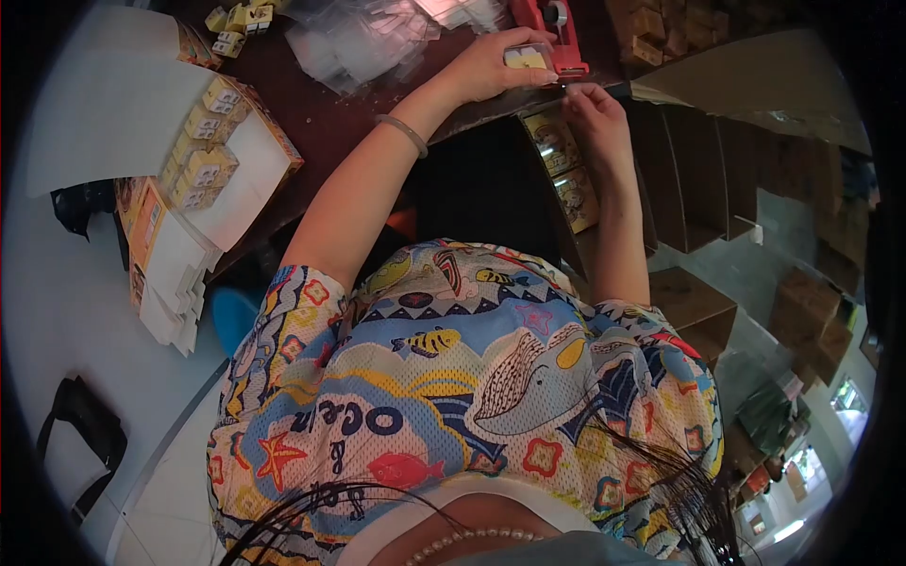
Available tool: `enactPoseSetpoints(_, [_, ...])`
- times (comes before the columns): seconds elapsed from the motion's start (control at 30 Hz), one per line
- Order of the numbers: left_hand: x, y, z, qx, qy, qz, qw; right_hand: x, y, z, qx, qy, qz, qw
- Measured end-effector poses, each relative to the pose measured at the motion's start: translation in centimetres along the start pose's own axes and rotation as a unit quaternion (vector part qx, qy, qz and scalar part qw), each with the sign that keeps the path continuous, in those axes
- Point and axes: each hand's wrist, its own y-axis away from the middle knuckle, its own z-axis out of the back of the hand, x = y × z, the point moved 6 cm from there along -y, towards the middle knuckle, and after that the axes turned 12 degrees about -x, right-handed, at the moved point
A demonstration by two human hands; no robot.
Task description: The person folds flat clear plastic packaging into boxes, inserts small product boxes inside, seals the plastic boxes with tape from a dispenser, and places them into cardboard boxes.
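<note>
My left hand [489,68] grips a small yellow-and-white box [526,58] that looks wrapped in clear plastic. It holds the box against the near left side of a red tape dispenser [564,42] at the table's edge. Just below the dispenser's front end is my right hand [599,118], thumb and forefinger pinched together. Whatever sits between those fingertips is too small to make out. Under the right forearm stands an open carton [580,226] with printed yellow boxes [557,146] in it.
Clear plastic sleeves [359,42] lie in a pile on the dark table [283,90]. Small yellow boxes [231,38] are heaped at the back left. More stand in rows [203,156] on a white-lined carton at left. Brown cardboard boxes [698,179] fill the right side.
</note>
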Motion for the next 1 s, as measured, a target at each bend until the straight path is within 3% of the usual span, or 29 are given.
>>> enactPoseSetpoints(0.1, [-0.7,0.2,0.2,-0.010,-0.019,0.003,1.000,-1.3,-0.3,0.4,-0.004,0.116,0.073,0.991])
enactPoseSetpoints(0.2, [-0.9,1.7,0.9,-0.042,-0.013,0.026,0.999,-0.4,2.4,-0.8,0.046,-0.022,0.023,0.998])
enactPoseSetpoints(0.27, [0.3,3.1,1.5,-0.073,0.062,0.037,0.995,1.2,4.0,-3.4,0.104,-0.024,0.050,0.993])
enactPoseSetpoints(0.4, [-0.4,4.3,2.3,-0.069,0.034,0.038,0.996,2.6,5.1,-7.1,0.151,-0.002,0.067,0.986])
enactPoseSetpoints(0.7, [-1.3,5.6,2.5,-0.062,0.037,0.058,0.996,2.2,3.9,-7.1,0.091,0.110,0.103,0.984])
enactPoseSetpoints(0.8, [-0.5,5.8,2.7,-0.108,0.125,0.062,0.984,0.2,3.3,-6.6,-0.027,0.198,0.180,0.963])
enactPoseSetpoints(0.83, [-0.7,5.9,3.1,-0.134,0.220,0.078,0.963,0.4,4.0,-7.1,-0.012,0.156,0.225,0.962])
enactPoseSetpoints(0.93, [-1.0,8.1,3.5,-0.180,0.449,0.107,0.869,0.9,4.9,-7.4,0.060,0.000,0.133,0.989])
enactPoseSetpoints(1.0, [-1.7,8.7,3.6,-0.178,0.532,0.084,0.824,2.8,5.2,-7.5,0.053,0.058,0.160,0.984])
